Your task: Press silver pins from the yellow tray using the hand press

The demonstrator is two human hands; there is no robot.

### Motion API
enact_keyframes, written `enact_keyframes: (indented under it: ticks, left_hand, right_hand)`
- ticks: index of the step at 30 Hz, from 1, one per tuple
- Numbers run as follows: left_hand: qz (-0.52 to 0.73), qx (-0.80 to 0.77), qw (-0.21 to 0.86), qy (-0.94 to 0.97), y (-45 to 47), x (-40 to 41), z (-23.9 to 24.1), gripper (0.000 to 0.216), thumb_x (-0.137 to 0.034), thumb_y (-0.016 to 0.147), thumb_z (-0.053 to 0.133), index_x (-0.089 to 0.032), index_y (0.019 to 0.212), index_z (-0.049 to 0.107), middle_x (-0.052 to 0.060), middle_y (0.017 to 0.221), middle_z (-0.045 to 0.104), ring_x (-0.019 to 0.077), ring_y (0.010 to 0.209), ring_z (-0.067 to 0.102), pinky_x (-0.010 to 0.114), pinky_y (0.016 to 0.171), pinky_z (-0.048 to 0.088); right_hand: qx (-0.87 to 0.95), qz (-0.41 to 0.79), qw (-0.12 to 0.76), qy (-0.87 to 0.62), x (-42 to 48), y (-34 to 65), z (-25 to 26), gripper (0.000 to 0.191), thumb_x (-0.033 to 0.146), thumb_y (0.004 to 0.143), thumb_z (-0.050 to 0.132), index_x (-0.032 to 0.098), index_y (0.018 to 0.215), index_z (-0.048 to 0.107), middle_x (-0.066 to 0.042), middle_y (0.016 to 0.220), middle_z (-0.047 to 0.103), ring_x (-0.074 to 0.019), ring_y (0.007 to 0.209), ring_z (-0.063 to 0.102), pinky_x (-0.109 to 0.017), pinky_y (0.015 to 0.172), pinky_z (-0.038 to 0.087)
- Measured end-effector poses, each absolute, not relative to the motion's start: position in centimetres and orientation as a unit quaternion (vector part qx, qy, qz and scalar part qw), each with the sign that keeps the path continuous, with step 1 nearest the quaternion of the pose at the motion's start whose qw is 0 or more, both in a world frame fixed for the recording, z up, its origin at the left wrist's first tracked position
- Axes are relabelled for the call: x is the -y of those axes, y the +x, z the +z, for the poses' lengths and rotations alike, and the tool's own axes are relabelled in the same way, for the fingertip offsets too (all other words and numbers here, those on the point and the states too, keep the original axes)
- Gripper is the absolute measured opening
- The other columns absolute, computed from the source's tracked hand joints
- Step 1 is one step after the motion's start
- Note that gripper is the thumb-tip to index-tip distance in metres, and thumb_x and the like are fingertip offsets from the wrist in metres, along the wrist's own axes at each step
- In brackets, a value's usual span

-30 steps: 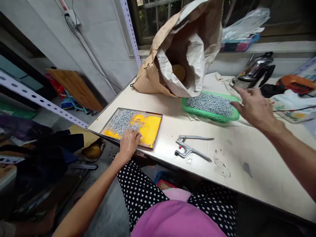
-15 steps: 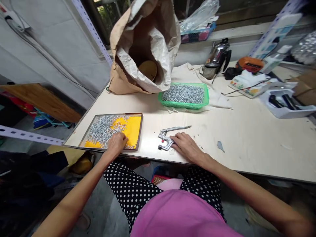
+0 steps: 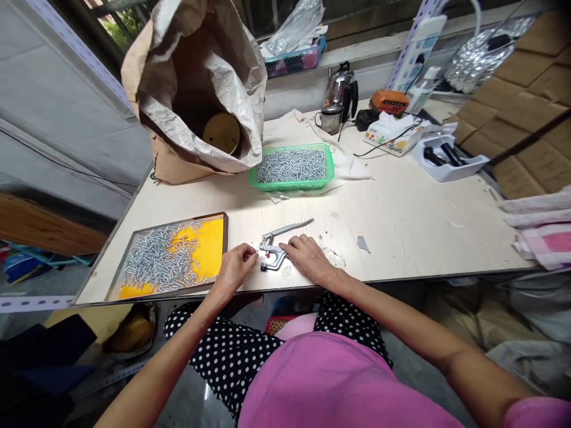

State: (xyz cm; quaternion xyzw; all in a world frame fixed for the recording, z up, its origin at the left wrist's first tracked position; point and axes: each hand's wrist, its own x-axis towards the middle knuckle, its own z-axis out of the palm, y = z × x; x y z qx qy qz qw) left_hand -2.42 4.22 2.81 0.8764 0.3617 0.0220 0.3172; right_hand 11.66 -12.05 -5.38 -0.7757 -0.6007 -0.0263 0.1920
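Nearest: one pair of metal pliers (image 3: 280, 257) is laid on the table (image 3: 423, 220) close to its front edge, between the two hands. Jaws stand apart; upper handle (image 3: 292, 226) is left untouched. Lower handle is mostly covered by the right hand (image 3: 307, 257), with fingers curled over it; firmness of hold can't be told. On the left hand (image 3: 238, 264), thumb and index finger are drawn together just beside the pliers' head. One small pin (image 3: 257, 252) seems to be pinched at the tips, but it's too small to be sure.

Handling, as judged: pliers should be stiff, with some heft, and sprung at the hinge; best gripped by both handles, skin kept out of the jaws. Pins should be light, hard, smooth enough to slip and roll, not fragile; best taken singly, at one end, by thumb and fingertip.

Just left: one shallow tray (image 3: 225, 238), yellow base (image 3: 212, 241) partly bared, loose pins (image 3: 156, 258) heaped mostly toward its left side. Too many to be counted.

Farther back: one green basket (image 3: 330, 163), filled with similar pins, also uncountable. One paper sack (image 3: 138, 77) is stood beside it, mouth open, with one round brown thing (image 3: 222, 134) seen inside.

Back right: one tissue box (image 3: 388, 139), one metal cup (image 3: 331, 120) and, behind the cup, one kettle (image 3: 339, 86).
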Motion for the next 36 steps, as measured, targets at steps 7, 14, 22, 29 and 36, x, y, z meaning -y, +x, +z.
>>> enact_keyframes:
  ticks: [7,14,22,29,36]
  left_hand:
    - [-0.003,-0.405,0.490,0.771,-1.7,-4.5,1.6,0.026,-0.042,0.065,0.069,-0.019,0.076,0.064,0.000,0.060,0.066,0.0138,0.051,0.058,0.026,0.056,0.047]
    - [-0.039,-0.434,0.505,0.745,-1.0,-4.3,1.6,0.037,-0.048,0.054,0.078,-0.014,0.068,0.070,-0.001,0.055,0.061,0.0099,0.052,0.048,0.021,0.048,0.037]
    - [-0.105,-0.444,0.496,0.739,-0.3,-4.8,1.8,0.036,-0.048,0.052,0.080,-0.016,0.059,0.066,-0.002,0.048,0.054,0.0094,0.048,0.043,0.022,0.047,0.033]
    - [-0.210,-0.427,0.485,0.734,0.7,-5.9,2.7,0.037,-0.047,0.048,0.083,-0.019,0.050,0.059,-0.004,0.045,0.050,0.0099,0.048,0.041,0.023,0.050,0.033]
    - [-0.247,-0.418,0.522,0.701,0.8,-6.5,2.8,0.035,-0.043,0.050,0.086,-0.018,0.054,0.062,-0.004,0.046,0.051,0.0086,0.046,0.037,0.022,0.049,0.028]
  right_hand:
    - [0.600,-0.008,0.195,-0.776,12.0,11.6,-5.2,0.028,0.019,0.102,0.047,0.020,0.124,0.064,-0.011,0.103,0.062,-0.0245,0.094,0.048,-0.036,0.077,0.034]
    - [0.599,-0.001,0.196,-0.776,11.8,11.6,-5.0,0.029,0.019,0.102,0.044,0.018,0.124,0.064,-0.011,0.103,0.062,-0.0252,0.094,0.048,-0.037,0.078,0.035]
    - [0.601,-0.007,0.194,-0.776,11.9,11.6,-4.9,0.030,0.019,0.103,0.041,0.018,0.123,0.064,-0.011,0.104,0.062,-0.0254,0.095,0.046,-0.038,0.079,0.033]
    - [0.611,-0.008,0.198,-0.767,12.0,11.8,-4.9,0.030,0.018,0.103,0.041,0.018,0.124,0.062,-0.011,0.105,0.060,-0.0246,0.095,0.044,-0.036,0.078,0.032]
    - [0.611,-0.005,0.202,-0.766,11.9,11.8,-5.5,0.029,0.019,0.103,0.042,0.022,0.124,0.062,-0.009,0.106,0.060,-0.0236,0.095,0.045,-0.036,0.078,0.033]
